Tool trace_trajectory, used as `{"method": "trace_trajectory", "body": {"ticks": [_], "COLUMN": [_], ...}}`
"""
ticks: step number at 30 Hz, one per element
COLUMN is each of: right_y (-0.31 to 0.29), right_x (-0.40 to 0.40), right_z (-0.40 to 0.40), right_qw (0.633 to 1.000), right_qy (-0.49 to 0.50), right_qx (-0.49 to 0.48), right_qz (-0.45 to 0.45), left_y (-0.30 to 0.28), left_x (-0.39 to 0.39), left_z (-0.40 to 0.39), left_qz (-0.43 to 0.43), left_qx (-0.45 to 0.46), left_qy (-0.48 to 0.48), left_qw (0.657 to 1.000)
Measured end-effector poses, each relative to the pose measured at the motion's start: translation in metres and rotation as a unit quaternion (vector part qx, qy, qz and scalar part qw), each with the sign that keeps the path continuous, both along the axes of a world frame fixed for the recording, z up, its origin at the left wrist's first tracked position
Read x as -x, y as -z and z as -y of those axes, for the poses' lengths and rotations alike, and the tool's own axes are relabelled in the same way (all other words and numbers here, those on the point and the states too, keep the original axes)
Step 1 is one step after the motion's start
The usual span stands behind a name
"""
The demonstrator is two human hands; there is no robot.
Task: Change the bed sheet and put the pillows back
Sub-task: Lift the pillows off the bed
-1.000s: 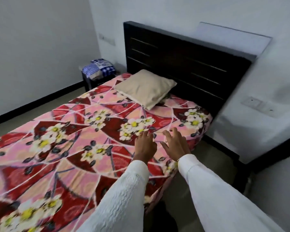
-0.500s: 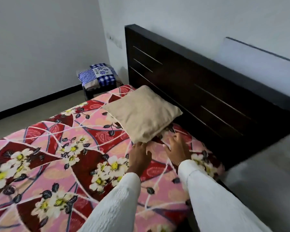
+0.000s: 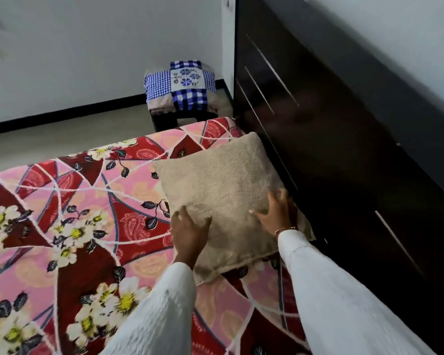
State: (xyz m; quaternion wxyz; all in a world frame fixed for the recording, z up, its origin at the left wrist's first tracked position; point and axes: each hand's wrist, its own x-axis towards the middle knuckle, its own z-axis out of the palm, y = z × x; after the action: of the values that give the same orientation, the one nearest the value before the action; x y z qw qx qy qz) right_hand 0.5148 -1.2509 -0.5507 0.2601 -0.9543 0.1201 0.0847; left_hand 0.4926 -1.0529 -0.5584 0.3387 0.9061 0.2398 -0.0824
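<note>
We see the left hand (image 3: 189,230) and right hand (image 3: 277,213) gripping the beige woven square pillow (image 3: 223,190) on the red-and-pink floral bed sheet (image 3: 75,213), tight against the dark wooden headboard (image 3: 344,149); a blue checked folded cloth (image 3: 181,84) tops a dark stool (image 3: 169,119) beyond.

White walls (image 3: 87,47), dark headboard (image 3: 344,149) (slatted), beige floor (image 3: 62,139).

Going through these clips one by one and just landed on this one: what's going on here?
A person in white sleeves has both hands on a beige pillow at the head of the bed, next to the dark headboard. The left hand grips its near edge and the right hand holds its right side. The red floral sheet covers the bed. A folded blue checked cloth sits on a stool beyond.
</note>
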Motion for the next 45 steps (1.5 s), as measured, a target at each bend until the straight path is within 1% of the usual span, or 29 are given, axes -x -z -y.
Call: {"method": "trace_trajectory", "body": {"ticks": [2, 4, 7, 9, 12, 14, 16, 20, 23, 26, 29, 34, 38, 42, 45], "right_y": [0.016, 0.029, 0.045, 0.051, 0.05, 0.046, 0.04, 0.012, -0.01, -0.036, -0.066, -0.116, -0.142, -0.158, -0.167], "right_x": [-0.014, -0.018, -0.02, -0.023, -0.031, -0.036, -0.038, -0.026, -0.003, 0.021, 0.046, 0.101, 0.168, 0.231, 0.267], "right_z": [0.013, 0.021, 0.022, 0.02, 0.019, 0.02, 0.019, 0.008, -0.008, -0.033, -0.071, -0.173, -0.281, -0.392, -0.47], "right_qw": [0.999, 0.997, 0.996, 0.994, 0.991, 0.99, 0.991, 0.997, 0.997, 0.997, 0.995, 0.989, 0.979, 0.971, 0.963], "right_qy": [0.024, 0.01, -0.009, -0.004, 0.002, -0.013, -0.03, -0.039, -0.046, -0.043, -0.051, -0.076, -0.112, -0.15, -0.185], "right_qx": [-0.029, -0.007, 0.002, -0.011, -0.03, -0.032, -0.007, 0.046, 0.057, 0.056, 0.067, 0.05, 0.044, 0.02, 0.009], "right_qz": [-0.037, -0.072, -0.087, -0.105, -0.133, -0.138, -0.127, -0.054, -0.011, 0.013, 0.053, 0.113, 0.166, 0.187, 0.195], "left_y": [0.019, 0.034, 0.049, 0.054, 0.055, 0.049, 0.043, 0.02, -0.003, -0.023, -0.05, -0.104, -0.136, -0.162, -0.173], "left_x": [-0.008, -0.009, -0.006, -0.005, -0.008, -0.009, -0.008, -0.001, 0.018, 0.043, 0.071, 0.137, 0.215, 0.297, 0.35], "left_z": [-0.003, -0.005, -0.006, -0.007, -0.008, -0.008, -0.009, -0.011, -0.022, -0.047, -0.084, -0.178, -0.286, -0.397, -0.47], "left_qz": [-0.033, -0.064, -0.083, -0.089, -0.117, -0.129, -0.116, -0.063, -0.011, 0.036, 0.083, 0.12, 0.167, 0.172, 0.181], "left_qx": [0.034, 0.072, 0.125, 0.121, 0.079, 0.067, 0.05, 0.004, 0.01, 0.017, 0.023, -0.019, -0.025, -0.069, -0.087], "left_qy": [-0.036, -0.045, -0.046, -0.043, -0.063, -0.078, -0.087, -0.107, -0.105, -0.113, -0.131, -0.149, -0.155, -0.154, -0.175], "left_qw": [0.998, 0.994, 0.988, 0.988, 0.988, 0.986, 0.988, 0.992, 0.994, 0.993, 0.988, 0.981, 0.973, 0.97, 0.964]}}
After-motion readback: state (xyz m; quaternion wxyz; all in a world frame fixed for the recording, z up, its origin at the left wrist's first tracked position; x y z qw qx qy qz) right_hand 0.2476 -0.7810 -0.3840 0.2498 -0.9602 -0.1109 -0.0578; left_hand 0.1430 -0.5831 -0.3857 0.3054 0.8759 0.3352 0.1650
